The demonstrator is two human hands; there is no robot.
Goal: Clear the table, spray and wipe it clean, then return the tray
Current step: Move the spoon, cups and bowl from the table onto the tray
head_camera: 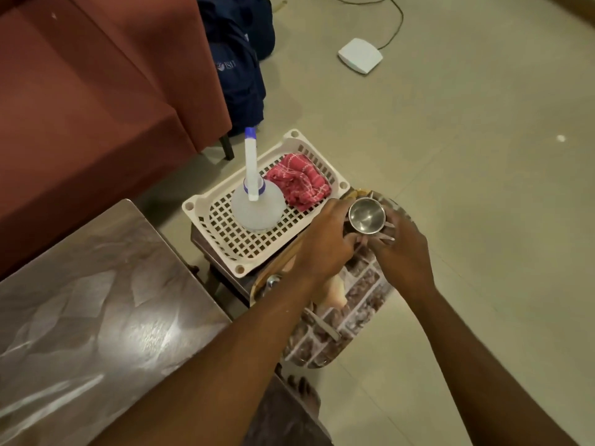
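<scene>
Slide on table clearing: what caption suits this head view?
Left hand and right hand meet at a steel cup over the patterned tray, beside a basket holding spray bottle and red cloth.

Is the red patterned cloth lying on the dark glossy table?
No, the red patterned cloth lies inside the white plastic lattice basket, beside the clear spray bottle.
</scene>
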